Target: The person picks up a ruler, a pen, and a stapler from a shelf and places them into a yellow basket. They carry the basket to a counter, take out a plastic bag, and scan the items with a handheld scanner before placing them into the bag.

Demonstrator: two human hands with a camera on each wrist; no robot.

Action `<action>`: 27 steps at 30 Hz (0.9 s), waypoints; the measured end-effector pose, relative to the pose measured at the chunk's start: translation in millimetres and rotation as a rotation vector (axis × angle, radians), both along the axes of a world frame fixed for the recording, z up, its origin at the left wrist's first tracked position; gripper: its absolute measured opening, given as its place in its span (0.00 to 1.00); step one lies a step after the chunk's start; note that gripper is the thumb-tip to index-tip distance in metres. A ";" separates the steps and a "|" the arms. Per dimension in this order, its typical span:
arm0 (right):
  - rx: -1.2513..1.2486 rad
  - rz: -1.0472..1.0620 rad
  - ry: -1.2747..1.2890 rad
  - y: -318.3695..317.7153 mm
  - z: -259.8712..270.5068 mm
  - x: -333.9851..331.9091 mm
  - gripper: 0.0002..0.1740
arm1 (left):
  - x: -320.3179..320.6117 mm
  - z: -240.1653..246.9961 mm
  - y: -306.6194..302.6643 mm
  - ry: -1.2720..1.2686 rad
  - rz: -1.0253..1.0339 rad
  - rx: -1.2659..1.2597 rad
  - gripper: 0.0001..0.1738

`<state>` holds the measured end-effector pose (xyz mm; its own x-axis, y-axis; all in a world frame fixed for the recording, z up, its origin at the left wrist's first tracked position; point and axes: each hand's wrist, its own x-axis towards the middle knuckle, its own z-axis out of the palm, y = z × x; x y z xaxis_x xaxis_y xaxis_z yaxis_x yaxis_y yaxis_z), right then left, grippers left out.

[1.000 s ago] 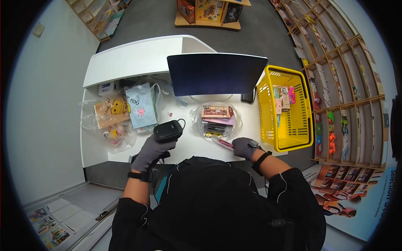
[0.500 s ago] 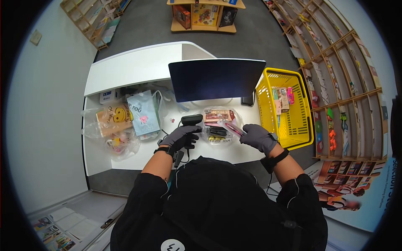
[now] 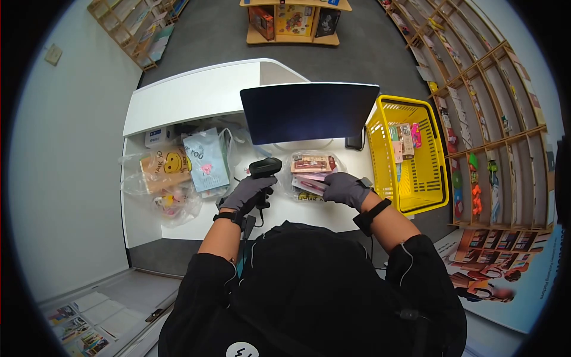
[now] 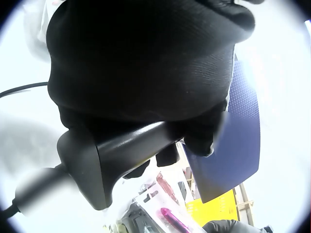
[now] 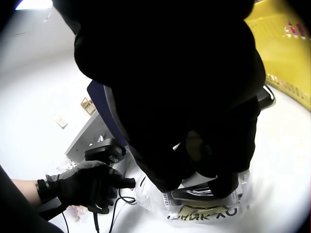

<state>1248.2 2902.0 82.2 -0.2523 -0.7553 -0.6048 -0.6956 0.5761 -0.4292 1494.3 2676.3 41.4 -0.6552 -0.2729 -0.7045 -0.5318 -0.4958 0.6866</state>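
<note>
My gloved left hand grips the handle of a black corded scanner, its head level with the clear bag on the counter. In the left wrist view the fingers wrap round the scanner handle. My right hand pinches a flat clear package with a pink pen-like item, held over the plastic bag. In that bag lie a pinkish box and several dark items. The right wrist view shows the right hand over the bag.
A dark monitor stands behind the bag. At right is a yellow basket holding several small packages; a phone lies beside it. Bagged goods, including a blue bag, fill the counter's left end.
The left hand with the scanner has moved right, towards the clear bag. The right hand has raised the pink package from the counter's front and brought it left over the bag.
</note>
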 end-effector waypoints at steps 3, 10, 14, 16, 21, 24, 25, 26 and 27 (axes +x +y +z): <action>0.042 -0.044 -0.076 -10.1 -8.0 8.7 0.26 | 1.4 -1.3 -2.3 -0.010 0.008 -0.024 0.30; -0.015 -0.017 -0.056 -8.6 -26.4 16.5 0.28 | -14.7 7.5 7.7 -0.070 -0.161 0.032 0.28; -0.073 0.006 0.002 -3.9 -20.8 15.1 0.29 | -17.7 10.8 6.4 -0.037 -0.159 0.151 0.26; -0.093 0.002 0.023 -0.8 -14.6 13.0 0.29 | -18.0 12.5 4.0 0.015 -0.138 0.178 0.26; -0.099 -0.023 0.054 -4.2 3.5 6.3 0.27 | -10.7 32.7 -1.9 0.159 -0.118 0.284 0.25; -0.203 -0.074 -0.001 -11.0 -1.3 4.3 0.26 | -11.5 49.1 2.9 0.175 -0.132 0.312 0.25; -0.203 -0.075 -0.001 -12.7 -7.2 3.4 0.26 | -12.9 53.9 5.7 0.171 -0.128 0.314 0.25; -0.298 -0.086 -0.013 -14.9 -15.4 2.8 0.26 | -13.8 56.1 7.3 0.167 -0.125 0.316 0.24; -0.392 -0.097 -0.026 -17.9 -16.8 3.8 0.27 | -14.4 54.1 7.2 0.166 -0.127 0.316 0.24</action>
<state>1252.1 2884.1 65.4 -0.3221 -0.9035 -0.2829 -0.6324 0.4277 -0.6458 1479.9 2683.4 95.5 -0.7824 0.0313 -0.6220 -0.4966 -0.6341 0.5927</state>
